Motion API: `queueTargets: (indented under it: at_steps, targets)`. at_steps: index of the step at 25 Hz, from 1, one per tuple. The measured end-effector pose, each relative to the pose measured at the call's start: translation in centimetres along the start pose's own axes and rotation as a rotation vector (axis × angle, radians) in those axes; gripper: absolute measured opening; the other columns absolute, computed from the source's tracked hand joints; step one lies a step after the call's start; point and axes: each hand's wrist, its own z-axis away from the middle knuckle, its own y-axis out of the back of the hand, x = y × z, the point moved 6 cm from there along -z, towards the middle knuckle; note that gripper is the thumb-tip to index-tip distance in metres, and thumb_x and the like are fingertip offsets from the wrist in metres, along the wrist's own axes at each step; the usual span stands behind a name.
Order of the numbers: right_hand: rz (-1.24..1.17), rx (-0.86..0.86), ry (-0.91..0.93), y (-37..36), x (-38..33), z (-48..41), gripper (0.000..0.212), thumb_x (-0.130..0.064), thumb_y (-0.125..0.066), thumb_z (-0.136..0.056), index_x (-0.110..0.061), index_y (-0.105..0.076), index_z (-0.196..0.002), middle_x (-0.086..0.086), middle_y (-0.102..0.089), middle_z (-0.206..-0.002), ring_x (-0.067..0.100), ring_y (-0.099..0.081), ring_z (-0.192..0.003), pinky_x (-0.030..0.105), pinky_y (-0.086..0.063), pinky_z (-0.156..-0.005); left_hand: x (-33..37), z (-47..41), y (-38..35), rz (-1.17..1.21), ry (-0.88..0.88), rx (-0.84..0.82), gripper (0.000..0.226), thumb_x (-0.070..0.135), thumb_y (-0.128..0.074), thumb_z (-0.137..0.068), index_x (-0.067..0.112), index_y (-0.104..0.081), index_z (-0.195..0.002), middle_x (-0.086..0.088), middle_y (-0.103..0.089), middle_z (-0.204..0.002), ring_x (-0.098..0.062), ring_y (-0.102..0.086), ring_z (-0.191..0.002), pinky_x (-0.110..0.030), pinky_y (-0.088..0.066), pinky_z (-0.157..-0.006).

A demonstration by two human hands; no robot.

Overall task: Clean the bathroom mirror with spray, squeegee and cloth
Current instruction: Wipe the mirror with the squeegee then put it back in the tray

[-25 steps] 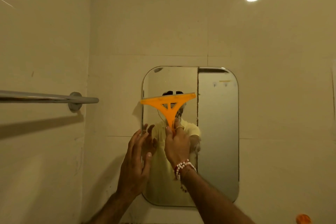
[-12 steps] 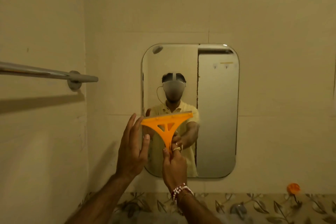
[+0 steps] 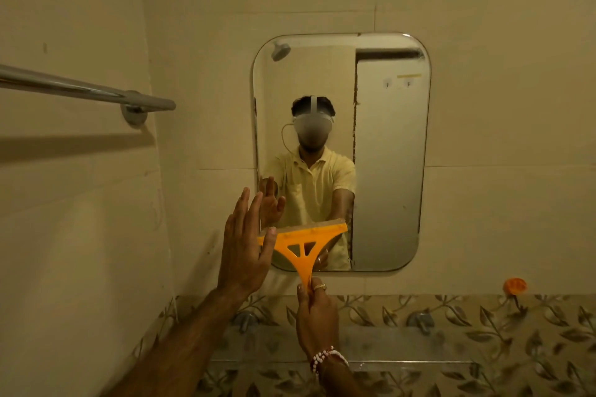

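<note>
head view: the orange squeegee (image 3: 304, 243) was held by its handle tip, pinched between the thumb and fingers of the right hand (image 3: 315, 316), with the blade lying across the lower left part of the mirror (image 3: 390, 151), near the bottom edge. the left hand (image 3: 243, 246) was spread flat with nothing held, fingers apart, set at the mirror's left edge and overlapping the blade's left end; whether it touched the glass could not be told. the step in hand was judged to be a downward pull close to its end. for a clean finish, even pressure was judged to be needed along the whole blade, carried right off the bottom edge, since the grip so far out on the handle could let the blade tilt. neither spray nor cloth was seen.
</note>
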Motion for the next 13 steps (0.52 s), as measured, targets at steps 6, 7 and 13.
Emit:
queueTargets:
  at_steps: [6,7,13]
  targets:
    - [0.067,-0.046,-0.089,0.3,3.3,2.8,0.032,-0.035,-0.048,-0.102,-0.019,-0.060,-0.126,-0.007,-0.066,-0.090,0.014,-0.060,-0.084,0.030,-0.042,-0.069,-0.1,0.7,0.0,0.014,0.015,-0.005,0.065,0.037,-0.044,-0.102,0.028,-0.022,-0.162,0.014,-0.003,-0.171,-0.004,-0.008,-0.156,-0.057,-0.026,-0.123]
    - [0.078,-0.043,-0.095,0.5,3.5,3.0,0.033,-0.036,-0.048,-0.102,-0.019,-0.060,-0.127,-0.002,-0.067,-0.093,0.018,-0.061,-0.086,0.029,-0.040,-0.068,0.1,0.7,0.1,0.017,0.015,-0.005,0.064,0.036,-0.045,-0.102,0.027,-0.023,-0.162,0.012,-0.005,-0.171,-0.006,-0.010,-0.156,-0.058,-0.026,-0.123]
    - [-0.024,0.091,0.011,4.3,-1.7,-0.6,0.013,-0.035,-0.049,-0.101,-0.031,-0.061,-0.103,-0.005,-0.057,-0.063,0.007,-0.053,-0.054,0.020,-0.036,-0.048,2.5,-1.6,0.9,0.061,-0.025,0.036,0.065,0.034,-0.048,-0.101,0.026,-0.023,-0.161,0.009,-0.008,-0.170,-0.006,-0.010,-0.155,-0.054,-0.023,-0.125]
